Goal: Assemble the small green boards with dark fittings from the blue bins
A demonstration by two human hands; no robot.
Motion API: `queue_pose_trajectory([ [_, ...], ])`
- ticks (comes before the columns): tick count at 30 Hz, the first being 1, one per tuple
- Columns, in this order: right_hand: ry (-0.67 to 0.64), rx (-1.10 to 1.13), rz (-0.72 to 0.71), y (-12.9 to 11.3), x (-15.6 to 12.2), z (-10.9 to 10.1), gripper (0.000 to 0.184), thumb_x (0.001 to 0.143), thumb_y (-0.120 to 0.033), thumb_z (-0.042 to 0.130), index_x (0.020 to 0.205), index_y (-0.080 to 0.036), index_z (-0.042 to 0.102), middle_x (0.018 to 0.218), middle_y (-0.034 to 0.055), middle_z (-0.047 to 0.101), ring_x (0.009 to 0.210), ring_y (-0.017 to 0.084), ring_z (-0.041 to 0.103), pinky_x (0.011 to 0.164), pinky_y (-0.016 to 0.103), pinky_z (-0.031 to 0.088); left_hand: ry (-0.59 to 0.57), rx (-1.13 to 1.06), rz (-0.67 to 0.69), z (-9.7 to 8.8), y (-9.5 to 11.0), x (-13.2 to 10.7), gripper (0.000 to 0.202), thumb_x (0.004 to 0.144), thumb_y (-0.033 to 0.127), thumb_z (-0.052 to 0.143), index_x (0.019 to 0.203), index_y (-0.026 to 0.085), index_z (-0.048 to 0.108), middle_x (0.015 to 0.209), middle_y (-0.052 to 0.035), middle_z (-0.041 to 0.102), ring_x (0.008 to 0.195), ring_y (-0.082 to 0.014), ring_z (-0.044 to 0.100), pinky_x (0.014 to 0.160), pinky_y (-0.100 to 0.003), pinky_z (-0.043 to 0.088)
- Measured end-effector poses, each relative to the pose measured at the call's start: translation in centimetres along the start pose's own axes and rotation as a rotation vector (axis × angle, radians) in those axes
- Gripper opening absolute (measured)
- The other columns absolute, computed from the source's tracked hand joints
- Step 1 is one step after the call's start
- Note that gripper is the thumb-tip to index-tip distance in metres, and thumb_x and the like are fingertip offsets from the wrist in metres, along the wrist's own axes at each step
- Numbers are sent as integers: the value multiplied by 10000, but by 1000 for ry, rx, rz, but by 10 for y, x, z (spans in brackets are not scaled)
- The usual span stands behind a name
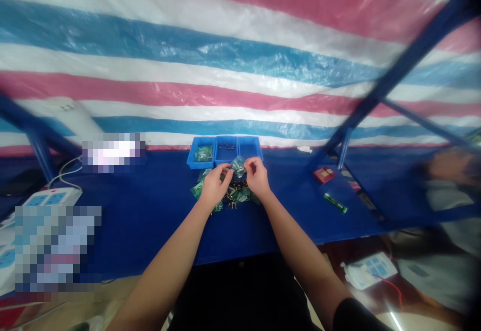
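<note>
A small clear plastic bag with green print (238,166) is held up between my two hands over the blue table. My left hand (215,187) pinches its left edge between thumb and fingers. On the opposite edge, my right hand (257,177) has its thumb and fingertips closed. Below and around the hands lies a pile of similar green bags (197,189) and small brass-coloured metal pieces (233,204), partly covered by the hands. Just behind stand three joined blue trays: the left tray (191,162) contains green bags, the middle tray (226,157) a few small pieces.
To the right lie a dark red box (323,174) and a green tube-like packet (335,203). White power strips (56,197) with a cable sit at left. Blue metal frame bars (361,103) slant on both sides. Another person's blurred hand (453,166) is at far right.
</note>
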State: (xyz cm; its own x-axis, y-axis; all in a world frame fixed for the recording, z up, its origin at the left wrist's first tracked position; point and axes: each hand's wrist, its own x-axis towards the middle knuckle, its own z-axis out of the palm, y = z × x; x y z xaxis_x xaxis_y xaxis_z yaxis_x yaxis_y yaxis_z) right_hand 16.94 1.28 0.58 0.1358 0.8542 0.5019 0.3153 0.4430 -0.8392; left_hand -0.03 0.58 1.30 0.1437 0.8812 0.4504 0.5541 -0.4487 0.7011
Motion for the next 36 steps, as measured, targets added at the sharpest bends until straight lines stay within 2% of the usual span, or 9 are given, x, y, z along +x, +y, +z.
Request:
queue_pose_trajectory([
  [3,-35,97,-3,-4,-1,3,112,905,-311,497,846,-218,513,875,35,588,798,166,584,774,313,491,35,-24,-3,0,0,0,323,886,399,563,1161,228,574,880,-17,697,782,-169,657,758,-300,510],
  [7,-65,280,77,-8,-1,7,176,849,-382,594,890,-226,523,875,14,581,670,135,580,655,293,510,110,-91,11,-2,0,1,347,865,372,600,1177,224,562,890,-18,688,738,-147,644,761,-293,521],
  [10,-45,404,177,-7,0,7,263,799,-407,659,962,-241,537,735,-32,554,591,127,572,601,282,503,151,-110,24,-2,0,1,334,863,358,606,1162,214,576,869,-16,679,705,-134,628,743,-283,521],
  [14,-101,491,340,0,2,8,401,783,-450,675,1110,-241,571,522,-89,460,473,127,533,537,276,474,191,-116,42,-1,-1,2,315,873,335,597,1161,205,591,864,-17,681,686,-122,617,737,-273,519],
  [17,-112,467,394,3,1,8,369,763,-486,686,1003,-211,635,497,-77,482,442,122,510,501,269,446,209,-120,34,0,-1,1,360,874,332,600,1209,202,573,872,-20,689,691,-121,622,750,-274,522],
  [19,-104,391,370,2,1,8,325,765,-497,680,887,-197,660,514,-51,527,454,120,510,495,262,429,209,-108,25,0,0,1,373,880,337,592,1227,204,565,888,-22,693,706,-122,626,768,-279,525],
  [27,-99,192,300,-8,1,2,314,789,-511,643,730,-203,628,520,-35,556,482,125,511,535,256,429,218,-65,4,-1,-2,2,336,915,335,529,1221,204,579,944,-44,703,816,-147,657,826,-299,530],
  [31,-110,191,315,-9,2,-3,301,786,-500,652,748,-203,620,513,-37,558,463,120,512,505,248,417,212,-73,20,0,-2,2,321,923,318,518,1217,209,587,939,-41,703,855,-154,662,859,-307,523],
  [36,-128,286,354,-7,4,-4,318,762,-513,674,788,-203,612,510,-42,564,422,115,507,458,246,407,208,-74,-9,-1,0,1,374,895,376,566,1223,197,586,879,-23,702,741,-137,638,786,-285,523],
])
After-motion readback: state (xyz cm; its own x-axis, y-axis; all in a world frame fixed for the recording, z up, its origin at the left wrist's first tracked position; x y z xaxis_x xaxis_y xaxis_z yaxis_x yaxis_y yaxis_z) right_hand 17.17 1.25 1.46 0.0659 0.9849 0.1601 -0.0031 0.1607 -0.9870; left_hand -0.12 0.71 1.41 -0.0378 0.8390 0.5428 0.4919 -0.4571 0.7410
